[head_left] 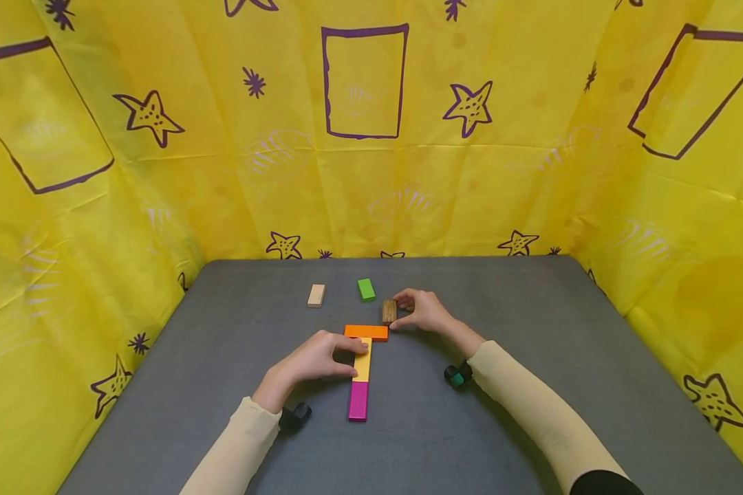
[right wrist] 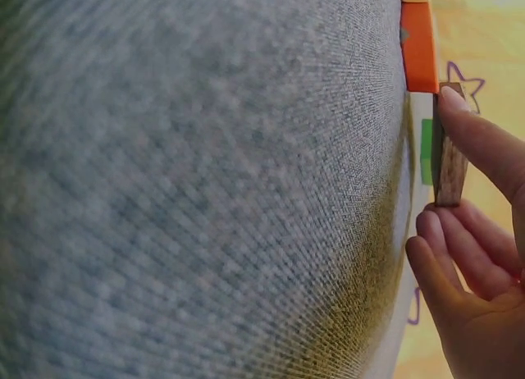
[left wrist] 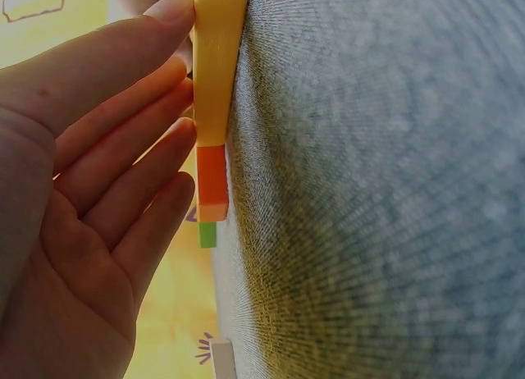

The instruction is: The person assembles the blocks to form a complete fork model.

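My right hand (head_left: 426, 313) pinches a brown wooden block (head_left: 389, 312) between thumb and fingertips. The right wrist view shows this brown block held slightly above the table. With thumb and fingertips, my left hand (head_left: 312, 356) touches a yellow block (head_left: 362, 368); its fingers look fairly straight in the left wrist view. An orange block (head_left: 366, 333) lies crosswise at the far end of the yellow one, just left of the brown block. At the yellow block's near end is a magenta block (head_left: 358, 401), in line with it.
Farther back on the dark grey table (head_left: 483, 426) lie a green block (head_left: 366, 289) and a pale wooden block (head_left: 316, 295). A yellow cloth (head_left: 217, 185) with purple drawings hangs behind the table and along both sides.
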{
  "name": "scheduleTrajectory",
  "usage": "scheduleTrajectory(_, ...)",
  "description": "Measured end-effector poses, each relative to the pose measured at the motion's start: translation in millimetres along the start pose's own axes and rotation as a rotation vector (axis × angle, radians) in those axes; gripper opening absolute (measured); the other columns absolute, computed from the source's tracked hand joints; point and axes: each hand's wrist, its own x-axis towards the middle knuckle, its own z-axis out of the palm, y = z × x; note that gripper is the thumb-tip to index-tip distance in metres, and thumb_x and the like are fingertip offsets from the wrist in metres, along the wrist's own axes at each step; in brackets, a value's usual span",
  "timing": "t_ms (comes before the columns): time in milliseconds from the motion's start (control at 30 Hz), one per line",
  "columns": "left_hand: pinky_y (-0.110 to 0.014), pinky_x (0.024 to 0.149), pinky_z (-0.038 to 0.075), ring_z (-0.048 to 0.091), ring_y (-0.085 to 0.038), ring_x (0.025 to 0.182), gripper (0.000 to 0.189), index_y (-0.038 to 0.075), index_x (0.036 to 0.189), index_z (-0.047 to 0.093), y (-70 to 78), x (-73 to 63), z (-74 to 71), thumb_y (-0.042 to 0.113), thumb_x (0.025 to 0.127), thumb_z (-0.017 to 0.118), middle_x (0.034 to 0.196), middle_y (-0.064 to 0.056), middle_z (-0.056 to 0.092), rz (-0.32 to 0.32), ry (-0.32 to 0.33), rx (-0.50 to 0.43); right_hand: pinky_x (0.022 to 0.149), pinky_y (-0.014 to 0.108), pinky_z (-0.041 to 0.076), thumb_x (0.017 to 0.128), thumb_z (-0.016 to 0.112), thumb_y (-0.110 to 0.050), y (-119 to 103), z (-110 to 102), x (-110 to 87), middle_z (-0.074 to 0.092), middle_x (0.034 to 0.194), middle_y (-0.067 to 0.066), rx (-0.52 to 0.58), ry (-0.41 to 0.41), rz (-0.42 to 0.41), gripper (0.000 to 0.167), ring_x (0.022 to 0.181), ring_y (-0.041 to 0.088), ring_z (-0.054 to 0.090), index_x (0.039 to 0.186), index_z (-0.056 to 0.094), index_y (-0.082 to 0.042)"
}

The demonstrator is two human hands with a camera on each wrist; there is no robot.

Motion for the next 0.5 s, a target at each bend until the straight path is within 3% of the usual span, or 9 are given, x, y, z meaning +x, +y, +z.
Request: scheduleTrajectory(500, -0.037, 0.104, 0.043, 0.054, -0.008, 0.122, 0.047, 0.023, 0.124, 0.065, -0.2, -0.2, 0.2, 0.031, 0.079, 0.077, 0.121, 0.015, 0.064, -0.002, 0.000, -0.004, 0.091, 0.035, 0.052, 0.065, 0.088, -0.031, -2.0, 1.2, 0.1, 0.067, 0.112, 0.008, -0.028, -0.012, -0.002, 0.065, 0.101, 0.020, 0.064, 0.119, 0.062, -0.006)
